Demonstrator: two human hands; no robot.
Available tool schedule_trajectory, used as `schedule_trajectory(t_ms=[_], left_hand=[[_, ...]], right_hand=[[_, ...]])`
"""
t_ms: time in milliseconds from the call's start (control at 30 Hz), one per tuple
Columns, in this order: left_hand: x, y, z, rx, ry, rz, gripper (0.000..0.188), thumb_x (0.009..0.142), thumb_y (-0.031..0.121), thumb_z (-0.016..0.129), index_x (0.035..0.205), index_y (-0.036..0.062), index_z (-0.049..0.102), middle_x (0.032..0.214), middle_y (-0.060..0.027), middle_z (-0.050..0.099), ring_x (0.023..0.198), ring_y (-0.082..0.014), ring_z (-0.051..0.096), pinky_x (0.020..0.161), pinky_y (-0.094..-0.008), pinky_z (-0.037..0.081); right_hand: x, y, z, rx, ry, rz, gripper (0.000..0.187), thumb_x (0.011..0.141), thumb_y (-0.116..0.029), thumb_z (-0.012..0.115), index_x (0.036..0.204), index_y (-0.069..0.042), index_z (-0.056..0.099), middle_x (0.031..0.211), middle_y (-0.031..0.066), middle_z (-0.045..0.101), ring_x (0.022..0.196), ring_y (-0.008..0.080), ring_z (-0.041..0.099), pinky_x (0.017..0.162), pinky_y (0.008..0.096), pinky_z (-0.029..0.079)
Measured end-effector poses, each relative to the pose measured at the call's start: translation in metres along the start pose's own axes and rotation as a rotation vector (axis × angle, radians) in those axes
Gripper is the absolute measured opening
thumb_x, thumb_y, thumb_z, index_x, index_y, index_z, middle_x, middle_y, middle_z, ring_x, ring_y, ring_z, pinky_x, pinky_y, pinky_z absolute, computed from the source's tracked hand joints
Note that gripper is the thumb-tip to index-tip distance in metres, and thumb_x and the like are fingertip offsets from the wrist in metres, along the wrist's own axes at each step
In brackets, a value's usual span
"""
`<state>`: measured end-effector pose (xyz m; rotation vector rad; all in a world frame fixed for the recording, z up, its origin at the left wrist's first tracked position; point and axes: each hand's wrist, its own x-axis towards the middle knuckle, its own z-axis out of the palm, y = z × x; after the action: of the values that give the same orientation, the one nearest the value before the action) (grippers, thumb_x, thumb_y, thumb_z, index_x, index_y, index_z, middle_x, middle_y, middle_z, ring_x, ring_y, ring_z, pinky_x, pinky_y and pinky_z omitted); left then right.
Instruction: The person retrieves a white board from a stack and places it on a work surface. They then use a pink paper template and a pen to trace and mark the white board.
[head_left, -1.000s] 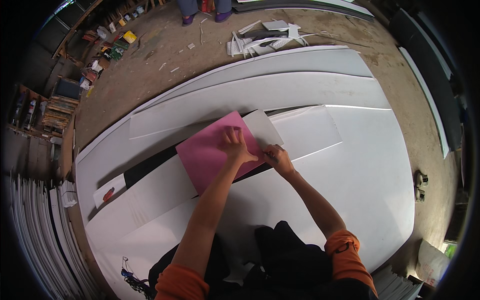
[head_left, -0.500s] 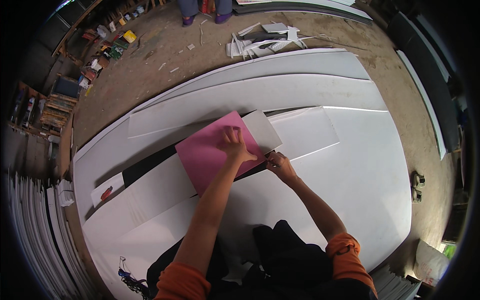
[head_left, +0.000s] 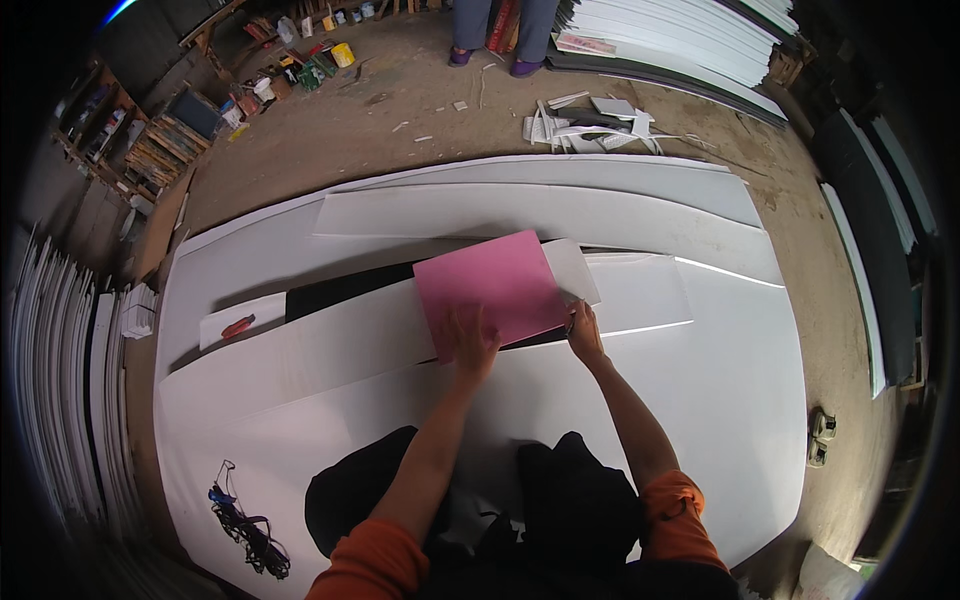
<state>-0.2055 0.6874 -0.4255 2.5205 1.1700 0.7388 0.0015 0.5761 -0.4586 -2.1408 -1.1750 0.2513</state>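
Note:
A square pink sheet (head_left: 490, 285) lies across a long pale board (head_left: 300, 360) in front of me. My left hand (head_left: 470, 345) rests on the lower part of the pink sheet, its fingers spread. At the sheet's right edge, my right hand (head_left: 585, 335) is closed in a pinch. Something small and dark shows at its fingertips, too small to name. Under the sheet's right side, a pale grey piece (head_left: 572, 262) sticks out beside the right hand. A black strip (head_left: 345, 290) runs beneath the sheet and the long board.
An orange-red handled tool (head_left: 238, 326) sits on a white piece to the left. White panels (head_left: 720, 370) spread under everything. Tangled dark cord (head_left: 245, 530) lies at lower left. Beyond are offcuts (head_left: 590, 125), a standing person's legs (head_left: 500, 30) and stacked sheets (head_left: 670, 45).
My left hand has slid from the middle of the pink sheet toward its near edge. The right hand stays by the sheet's right edge. The whole view has shifted and tilted.

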Motion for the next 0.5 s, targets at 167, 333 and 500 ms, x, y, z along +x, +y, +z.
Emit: schedule_trajectory(t_ms=[167,333,500], left_hand=[[-0.028,-0.054,-0.026,-0.006,-0.013,-0.173,0.07,0.07,0.029,0.065,0.127,0.0097,0.03,0.129,-0.0213,0.022,0.119,-0.0399,0.024,0.096,-0.0529,0.021],[-0.03,-0.091,-0.025,-0.2,-0.015,-0.105,0.062,0.072,0.027,0.063,0.122,0.0071,0.032,0.124,-0.0204,0.028,0.117,-0.0356,0.028,0.094,-0.0485,0.028],[-0.031,-0.045,-0.018,-0.422,-0.047,-0.527,0.048,0.081,0.031,0.055,0.116,0.0052,0.034,0.116,-0.0168,0.035,0.11,-0.0339,0.036,0.087,-0.0427,0.038]], right_hand=[[-0.002,-0.04,0.036,-0.11,0.018,0.105,0.044,0.074,-0.009,0.057,0.11,0.001,0.034,0.112,0.0235,0.04,0.107,0.0395,0.038,0.088,0.0476,0.031],[0.002,-0.07,0.032,-0.009,0.04,0.522,0.05,0.071,-0.017,0.064,0.106,0.001,0.033,0.104,0.0261,0.04,0.098,0.0406,0.042,0.085,0.0465,0.035],[-0.028,-0.081,-0.031,-0.008,0.049,0.37,0.041,0.07,-0.005,0.061,0.1,0.0,0.033,0.099,0.0252,0.038,0.084,0.0395,0.049,0.075,0.0437,0.044]])
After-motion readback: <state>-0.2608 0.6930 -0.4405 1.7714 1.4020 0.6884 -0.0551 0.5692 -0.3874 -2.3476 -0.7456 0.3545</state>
